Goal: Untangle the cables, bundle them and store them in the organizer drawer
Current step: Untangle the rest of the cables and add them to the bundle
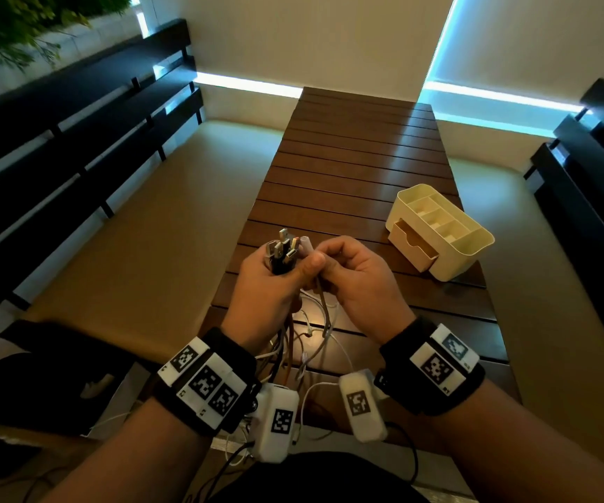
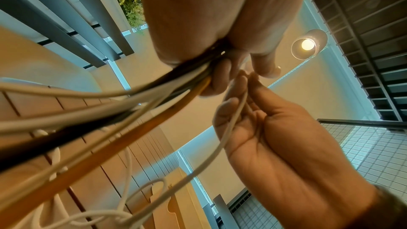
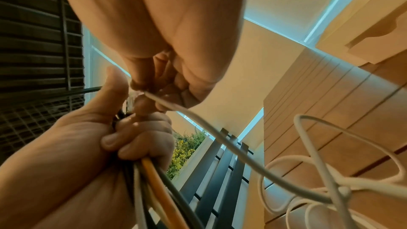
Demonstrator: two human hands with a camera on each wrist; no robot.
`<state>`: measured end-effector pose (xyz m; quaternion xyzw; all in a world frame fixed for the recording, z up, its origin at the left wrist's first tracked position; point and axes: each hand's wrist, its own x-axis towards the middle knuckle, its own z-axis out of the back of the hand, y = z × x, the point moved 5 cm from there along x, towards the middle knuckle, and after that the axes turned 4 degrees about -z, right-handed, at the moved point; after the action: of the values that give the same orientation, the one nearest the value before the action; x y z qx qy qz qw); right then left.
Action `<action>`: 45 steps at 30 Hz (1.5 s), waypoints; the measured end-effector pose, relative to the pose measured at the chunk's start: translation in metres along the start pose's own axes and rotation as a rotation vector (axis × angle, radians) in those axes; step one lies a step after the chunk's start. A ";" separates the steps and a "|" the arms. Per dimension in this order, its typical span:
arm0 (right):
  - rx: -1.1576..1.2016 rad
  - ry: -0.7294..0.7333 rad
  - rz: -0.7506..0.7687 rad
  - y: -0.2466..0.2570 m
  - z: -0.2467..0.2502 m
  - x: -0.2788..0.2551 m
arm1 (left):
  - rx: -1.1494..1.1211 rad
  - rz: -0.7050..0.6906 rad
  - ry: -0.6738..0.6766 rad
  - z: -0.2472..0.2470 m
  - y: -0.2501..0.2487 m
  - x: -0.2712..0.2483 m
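My left hand [image 1: 282, 277] grips a bundle of cables [image 1: 283, 253] in a fist, with black, white and orange leads and several USB plugs sticking up out of it. The loose lengths [image 1: 307, 339] hang down in a tangle onto the wooden table [image 1: 358, 157]. My right hand [image 1: 329, 265] is right beside the left thumb and pinches one white cable [image 3: 220, 138] at its end. In the left wrist view this white cable [image 2: 231, 123] runs down across the right palm. The cream organizer [image 1: 474, 245] stands on the table to the right, its drawer [image 1: 413, 246] pulled out a little.
Cushioned benches [image 1: 141, 226] run along both sides of the slatted table, with dark slatted backrests [image 1: 75, 114]. Looped white cable [image 3: 319, 189] lies on the near table end. Black wires from the wrist cameras [image 1: 409, 459] hang by my lap.
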<state>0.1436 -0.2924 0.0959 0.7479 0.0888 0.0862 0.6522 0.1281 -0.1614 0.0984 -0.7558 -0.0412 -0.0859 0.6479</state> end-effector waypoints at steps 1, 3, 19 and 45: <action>-0.020 0.006 0.013 0.002 -0.001 0.000 | -0.004 -0.005 -0.006 0.000 0.001 0.000; -0.042 0.023 0.030 0.005 -0.005 -0.001 | 0.011 -0.022 -0.003 0.000 0.001 0.001; -0.151 0.077 -0.166 -0.017 -0.008 -0.006 | 0.033 -0.081 -0.043 0.002 -0.017 0.003; -1.153 0.216 0.051 -0.041 0.043 0.007 | -0.367 -0.099 -0.272 0.037 -0.048 0.001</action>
<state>0.1596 -0.3262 0.0492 0.2615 0.0754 0.2119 0.9386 0.1239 -0.1170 0.1400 -0.8625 -0.1491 -0.0209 0.4831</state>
